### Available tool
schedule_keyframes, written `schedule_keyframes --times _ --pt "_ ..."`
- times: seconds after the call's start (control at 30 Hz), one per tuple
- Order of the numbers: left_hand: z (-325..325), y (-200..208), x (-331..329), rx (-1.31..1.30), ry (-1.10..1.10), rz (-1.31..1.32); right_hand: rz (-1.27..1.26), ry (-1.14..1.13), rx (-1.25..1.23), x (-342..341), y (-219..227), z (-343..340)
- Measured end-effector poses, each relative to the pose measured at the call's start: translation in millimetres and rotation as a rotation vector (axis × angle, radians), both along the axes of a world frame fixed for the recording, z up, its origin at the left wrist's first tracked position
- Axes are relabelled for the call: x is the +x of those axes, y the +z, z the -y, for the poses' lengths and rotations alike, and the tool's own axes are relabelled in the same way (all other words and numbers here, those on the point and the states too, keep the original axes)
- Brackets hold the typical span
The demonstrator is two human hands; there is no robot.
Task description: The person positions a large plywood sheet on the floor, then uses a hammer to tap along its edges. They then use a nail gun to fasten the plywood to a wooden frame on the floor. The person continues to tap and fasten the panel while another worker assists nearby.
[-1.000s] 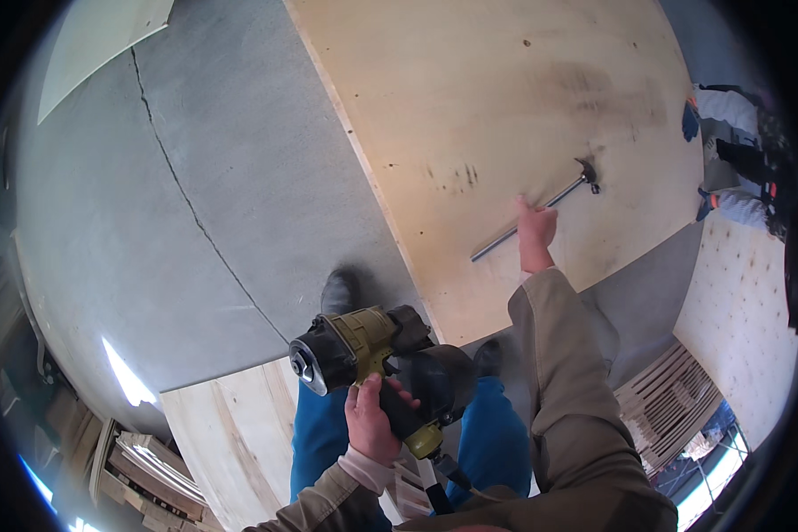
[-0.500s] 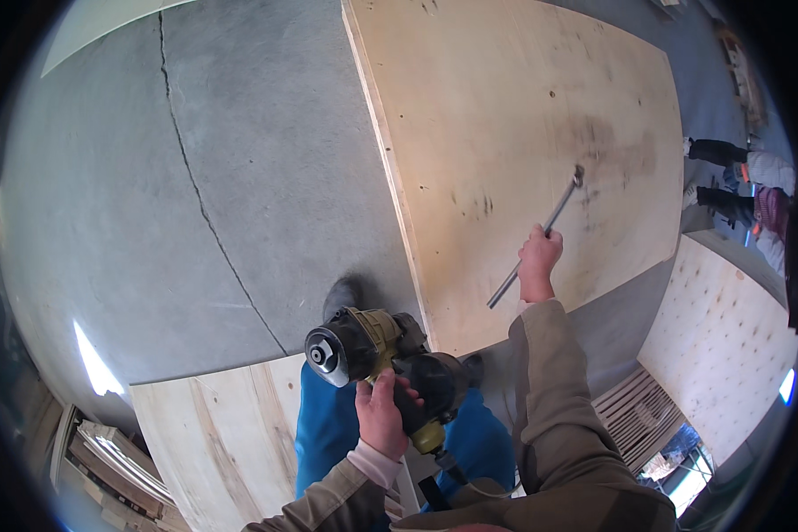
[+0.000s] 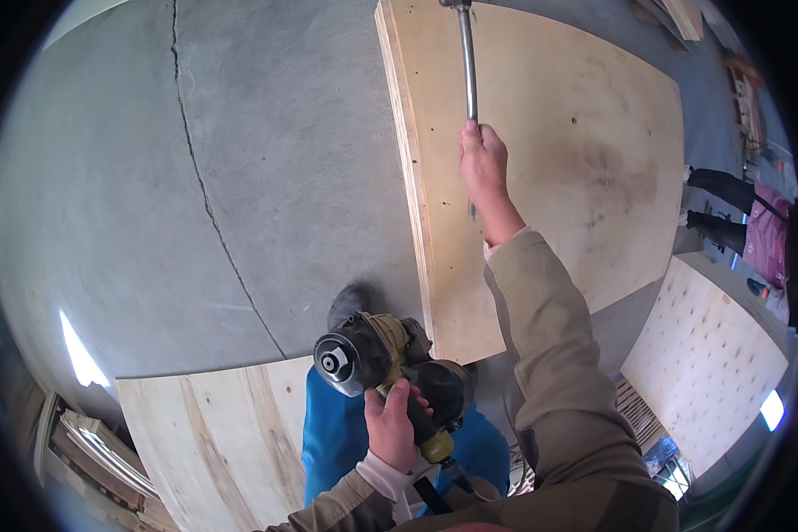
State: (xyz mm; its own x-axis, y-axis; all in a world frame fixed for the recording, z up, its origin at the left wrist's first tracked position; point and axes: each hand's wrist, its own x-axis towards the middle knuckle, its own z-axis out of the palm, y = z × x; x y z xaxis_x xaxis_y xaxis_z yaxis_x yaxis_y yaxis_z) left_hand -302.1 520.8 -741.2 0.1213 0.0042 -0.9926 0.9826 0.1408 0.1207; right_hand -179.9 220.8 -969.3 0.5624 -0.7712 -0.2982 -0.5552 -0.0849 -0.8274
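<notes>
My left hand [image 3: 392,428] is wrapped round the grip of a yellow and black coil nail gun [image 3: 377,355], which is held in front of my legs. A round metal-rimmed part of the gun faces up, and a hose fitting [image 3: 455,472] sits at its lower end. My right arm is stretched forward over a stack of plywood sheets [image 3: 541,168]. In its closed right hand [image 3: 486,168] is a metal-shafted hammer [image 3: 469,66], whose head is partly cut off by the top edge. The stack's top sheet has dark smudges and small holes.
Grey concrete floor [image 3: 284,177] with a long crack lies left of the stack. Another plywood sheet [image 3: 186,434] is at lower left, and a spotted board [image 3: 709,355] at right. A person in pink [image 3: 765,235] stands at far right. Timber [image 3: 106,461] lies at lower left.
My right hand has swung the hammer forward and left, from over the stack's middle to near its far left side. The nail gun stays in my left hand, shifted slightly right in view.
</notes>
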Motion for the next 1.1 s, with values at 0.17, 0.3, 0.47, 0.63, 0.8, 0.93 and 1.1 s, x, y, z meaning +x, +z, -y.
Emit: schedule_keyframes --times 0.17,0.3,0.47,0.63,0.8,0.93,1.1 --pt "0 2 8 -0.004 0.029 -0.004 -0.061 -0.044 -0.005 39 -26 9" --pt "0 2 17 -0.005 0.020 -0.022 0.091 -0.118 0.025 58 -4 8" --pt "2 1 26 0.006 0.044 -0.043 0.440 -0.144 -0.088 69 -1 8" --pt "9 2 30 0.019 0.059 -0.026 -0.199 0.140 -0.272 76 -19 6" --pt "7 0 29 -0.002 0.042 -0.020 0.296 0.050 -0.020 72 6 -2" --pt "6 0 29 0.012 0.033 -0.028 0.402 -0.030 -0.054 76 5 1" --pt "9 4 28 0.030 0.035 -0.042 -0.321 0.059 -0.152 78 -21 16"
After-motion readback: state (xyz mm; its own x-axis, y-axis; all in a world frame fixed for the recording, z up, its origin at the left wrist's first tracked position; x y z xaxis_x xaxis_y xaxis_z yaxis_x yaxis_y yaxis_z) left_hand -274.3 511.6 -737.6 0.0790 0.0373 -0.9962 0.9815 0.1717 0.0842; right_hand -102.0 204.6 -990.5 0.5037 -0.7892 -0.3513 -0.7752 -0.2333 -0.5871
